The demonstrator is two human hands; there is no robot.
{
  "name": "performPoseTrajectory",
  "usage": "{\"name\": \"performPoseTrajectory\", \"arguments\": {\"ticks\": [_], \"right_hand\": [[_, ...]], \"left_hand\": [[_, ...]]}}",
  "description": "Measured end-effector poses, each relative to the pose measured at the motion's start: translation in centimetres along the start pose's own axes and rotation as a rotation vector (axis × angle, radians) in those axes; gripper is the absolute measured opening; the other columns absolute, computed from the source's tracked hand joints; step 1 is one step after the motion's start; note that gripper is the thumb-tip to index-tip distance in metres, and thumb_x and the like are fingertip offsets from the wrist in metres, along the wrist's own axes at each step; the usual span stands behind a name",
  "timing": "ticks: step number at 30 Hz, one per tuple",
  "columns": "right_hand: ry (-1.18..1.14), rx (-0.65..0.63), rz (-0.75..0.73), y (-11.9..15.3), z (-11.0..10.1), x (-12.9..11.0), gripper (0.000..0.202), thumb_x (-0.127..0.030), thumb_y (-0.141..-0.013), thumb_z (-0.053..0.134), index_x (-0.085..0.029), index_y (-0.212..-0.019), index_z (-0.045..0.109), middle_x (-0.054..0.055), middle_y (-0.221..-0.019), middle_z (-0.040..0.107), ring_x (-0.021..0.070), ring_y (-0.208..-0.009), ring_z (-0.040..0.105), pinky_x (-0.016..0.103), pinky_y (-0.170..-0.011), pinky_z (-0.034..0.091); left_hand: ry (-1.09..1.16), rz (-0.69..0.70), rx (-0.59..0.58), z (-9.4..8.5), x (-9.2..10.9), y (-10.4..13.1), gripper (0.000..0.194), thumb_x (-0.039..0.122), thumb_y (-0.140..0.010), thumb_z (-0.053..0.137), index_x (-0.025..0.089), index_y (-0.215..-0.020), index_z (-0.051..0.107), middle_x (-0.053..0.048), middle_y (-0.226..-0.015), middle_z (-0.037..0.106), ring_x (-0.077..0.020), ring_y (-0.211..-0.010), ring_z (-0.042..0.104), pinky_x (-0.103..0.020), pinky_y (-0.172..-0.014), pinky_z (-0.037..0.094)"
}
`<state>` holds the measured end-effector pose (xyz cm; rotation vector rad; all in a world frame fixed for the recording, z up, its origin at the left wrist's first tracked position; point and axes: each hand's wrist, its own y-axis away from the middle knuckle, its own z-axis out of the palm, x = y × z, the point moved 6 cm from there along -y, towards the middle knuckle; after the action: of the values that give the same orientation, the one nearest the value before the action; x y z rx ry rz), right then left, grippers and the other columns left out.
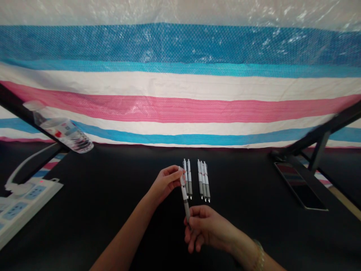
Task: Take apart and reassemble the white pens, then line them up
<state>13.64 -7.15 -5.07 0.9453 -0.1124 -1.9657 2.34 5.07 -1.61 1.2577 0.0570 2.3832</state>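
A white pen with a grey grip (184, 192) is held between my two hands, tilted over the black table. My left hand (168, 180) pinches its upper end between thumb and fingers. Lower down, my right hand (203, 227) is closed on the grey grip near the tip. Just behind lie two similar pens (189, 178), partly hidden by my left hand and the held pen. To their right, three more white and grey pens (203, 180) lie side by side, tips toward me.
On the left are a white power strip (34, 205) with a plugged-in cable and a plastic bottle (67, 131). A dark phone (300, 185) lies on the right beside a black metal frame (318, 145). Striped plastic sheeting (180, 109) hangs behind the black table (113, 180).
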Motion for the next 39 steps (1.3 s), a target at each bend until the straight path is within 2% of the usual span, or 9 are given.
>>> {"name": "performPoseTrajectory", "arguments": {"ticks": [7,14,18,22,27,33,39], "right_hand": [[0.022,0.013,-0.003,0.0,0.0,0.0,0.047,-0.039,-0.068,0.086,-0.017,-0.084,0.047,0.003,-0.064,0.072,0.0153,-0.050,0.070,0.015,-0.042,0.046],[0.059,0.012,0.077,0.5,0.3,0.2,0.050,-0.039,-0.063,0.087,-0.018,-0.084,0.047,0.004,-0.062,0.072,0.0168,-0.048,0.069,0.015,-0.039,0.046],[0.078,0.016,0.106,0.5,0.3,0.5,0.047,-0.035,-0.062,0.085,-0.018,-0.084,0.047,0.005,-0.062,0.072,0.0172,-0.049,0.069,0.016,-0.040,0.047],[0.082,0.014,0.102,0.4,0.2,0.6,0.045,-0.033,-0.063,0.084,-0.018,-0.084,0.048,0.006,-0.062,0.072,0.0187,-0.049,0.070,0.018,-0.040,0.048],[0.073,0.009,0.095,0.4,0.2,0.6,0.044,-0.032,-0.063,0.085,-0.018,-0.084,0.048,0.006,-0.062,0.072,0.0185,-0.048,0.069,0.018,-0.039,0.048],[0.071,-0.008,0.082,0.4,0.2,0.5,0.047,-0.035,-0.065,0.085,-0.018,-0.086,0.047,0.005,-0.063,0.072,0.0180,-0.049,0.069,0.017,-0.041,0.047],[0.041,0.006,0.035,0.2,-0.1,0.2,0.048,-0.039,-0.067,0.085,-0.019,-0.085,0.045,0.002,-0.062,0.070,0.0132,-0.046,0.065,0.015,-0.040,0.042]], "left_hand": [[-0.014,0.020,0.052,0.2,0.2,0.1,0.030,0.031,-0.061,0.094,0.011,-0.073,0.075,-0.001,-0.063,0.068,-0.0090,-0.057,0.062,-0.017,-0.057,0.054],[0.064,0.136,0.226,-2.0,1.6,-0.3,0.033,0.033,-0.059,0.094,0.012,-0.078,0.076,0.000,-0.065,0.067,-0.0085,-0.059,0.062,-0.015,-0.055,0.052],[0.105,0.174,0.283,-3.3,2.0,-0.4,0.030,0.032,-0.063,0.092,0.014,-0.081,0.075,0.001,-0.067,0.068,-0.0078,-0.061,0.064,-0.013,-0.056,0.052],[0.125,0.172,0.303,-3.7,2.1,-0.4,0.023,0.028,-0.069,0.088,0.014,-0.082,0.074,0.001,-0.069,0.068,-0.0082,-0.062,0.065,-0.014,-0.055,0.053],[0.111,0.137,0.280,-3.1,1.9,-0.3,0.023,0.026,-0.069,0.088,0.013,-0.082,0.074,0.000,-0.068,0.069,-0.0081,-0.061,0.065,-0.014,-0.055,0.053],[0.057,0.084,0.184,-1.5,1.3,0.0,0.034,0.033,-0.062,0.093,0.011,-0.079,0.073,0.000,-0.064,0.067,-0.0085,-0.057,0.062,-0.014,-0.052,0.051],[-0.108,-0.005,0.008,0.5,0.6,0.5,0.035,0.035,-0.063,0.093,0.012,-0.073,0.068,-0.001,-0.066,0.066,-0.0091,-0.055,0.061,-0.018,-0.053,0.054]]}}
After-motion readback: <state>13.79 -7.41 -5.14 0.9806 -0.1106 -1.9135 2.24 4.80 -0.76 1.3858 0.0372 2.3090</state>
